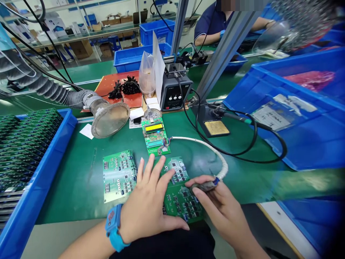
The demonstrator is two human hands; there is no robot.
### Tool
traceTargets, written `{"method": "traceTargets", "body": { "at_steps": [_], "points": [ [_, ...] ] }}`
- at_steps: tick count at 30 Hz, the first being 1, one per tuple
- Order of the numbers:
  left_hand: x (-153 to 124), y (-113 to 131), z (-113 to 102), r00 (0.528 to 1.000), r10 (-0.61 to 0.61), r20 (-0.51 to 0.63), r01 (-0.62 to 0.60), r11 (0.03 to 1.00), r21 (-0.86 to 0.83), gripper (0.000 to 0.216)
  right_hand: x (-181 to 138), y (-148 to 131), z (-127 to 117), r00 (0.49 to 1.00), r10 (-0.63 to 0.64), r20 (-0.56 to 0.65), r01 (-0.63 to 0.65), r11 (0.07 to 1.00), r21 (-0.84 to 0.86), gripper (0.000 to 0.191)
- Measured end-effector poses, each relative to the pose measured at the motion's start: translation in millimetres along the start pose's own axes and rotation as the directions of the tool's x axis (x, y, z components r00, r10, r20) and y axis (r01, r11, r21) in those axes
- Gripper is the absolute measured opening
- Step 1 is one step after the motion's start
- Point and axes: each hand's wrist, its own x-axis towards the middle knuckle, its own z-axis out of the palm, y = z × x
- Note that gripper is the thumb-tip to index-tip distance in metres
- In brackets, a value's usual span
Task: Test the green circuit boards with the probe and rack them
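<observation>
A green circuit board (175,196) lies in front of me at the bench edge. My left hand (151,194), fingers spread, rests over its left part and hides that side. In my right hand (223,208) is a taped probe (206,186), gripped like a pen, its tip end close to the board's right side; whether it touches I cannot tell. A white sleeved cable (207,142) runs from the probe to a small green tester board (155,140) with a lit yellow display (153,127). Left of my left hand lies another green circuit board (118,176), possibly a stack.
A blue bin (64,129) of upright boards stands left. A fume hose (110,118) hangs over the bench. Behind are a soldering station (176,91) and an iron in its stand (215,124). A big blue bin (304,118) is right; a co-worker (212,25) sits opposite.
</observation>
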Motion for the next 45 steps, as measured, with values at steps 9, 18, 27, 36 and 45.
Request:
{"method": "traceTargets", "body": {
  "at_steps": [9,18,27,36,45],
  "points": [
    [-0.6,-1.0,1.8,0.999,-0.007,-0.050,0.006,1.000,-0.009,0.098,0.1,-0.8,2.4,1.000,-0.017,-0.026,0.017,1.000,0.014,0.007],
    [-5.8,4.4,-1.9,0.995,0.033,-0.099,-0.025,0.997,0.076,0.082,-1.1,0.8,2.1,1.000,-0.007,-0.007,0.007,1.000,0.015,0.008],
    [-9.3,3.4,4.7,0.996,0.001,-0.094,0.003,0.999,0.045,0.089,-0.5,1.4,1.8,1.000,-0.018,0.007,0.019,1.000,-0.005,0.008],
    [-4.6,-0.8,6.9,0.999,-0.009,-0.038,0.012,0.996,0.084,0.121,-2.4,3.1,0.9,1.000,-0.009,0.014,0.010,1.000,-0.023,0.008],
    [-3.3,1.5,-0.6,0.996,-0.069,0.063,0.062,0.993,0.103,0.130,-1.6,3.4,2.3,0.999,-0.052,-0.010,0.051,0.998,-0.048,0.012]
  ]
}}
